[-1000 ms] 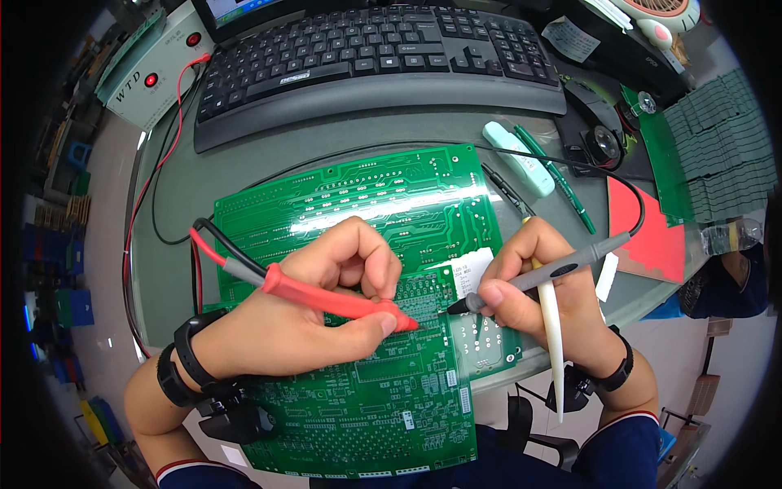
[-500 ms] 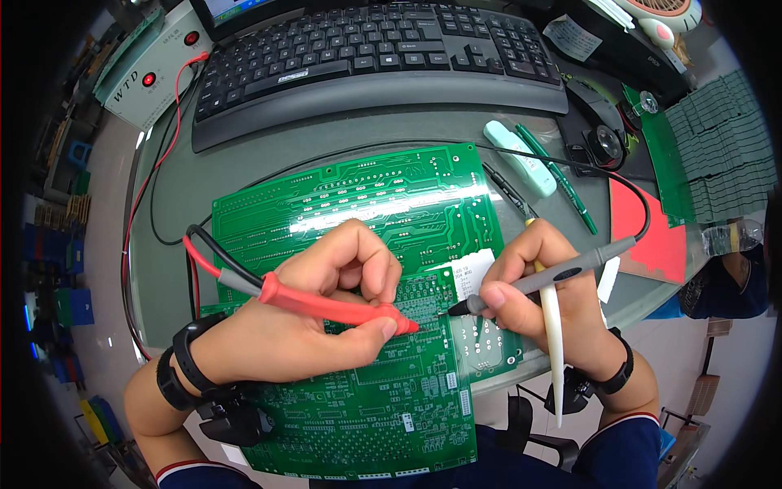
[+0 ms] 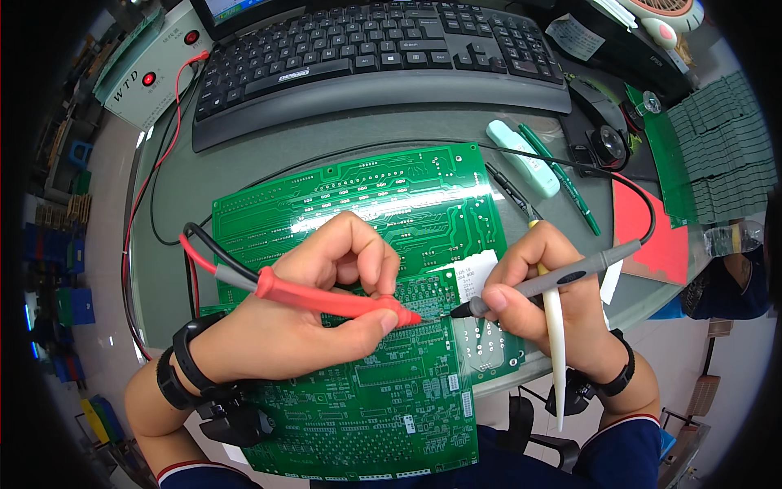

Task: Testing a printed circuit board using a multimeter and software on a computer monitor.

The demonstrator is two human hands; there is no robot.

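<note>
Near table's front edge, on lower green circuit board (image 3: 383, 407): left hand (image 3: 301, 318) clamped on red probe (image 3: 334, 300), right hand (image 3: 546, 297) on grey probe (image 3: 546, 281) plus white tool (image 3: 556, 342). Both tips touch mid-board w/ probing underway; upper board (image 3: 383, 196) untouched, rest can't tell.

From my remote seat I see a black keyboard (image 3: 375, 57) at the far edge of the table (image 3: 269, 155), a grey box with red buttons (image 3: 151, 61) to its left, and a mint-green marker (image 3: 523, 157), green pen (image 3: 562, 178) and red sheet (image 3: 643, 232) on the right.
</note>
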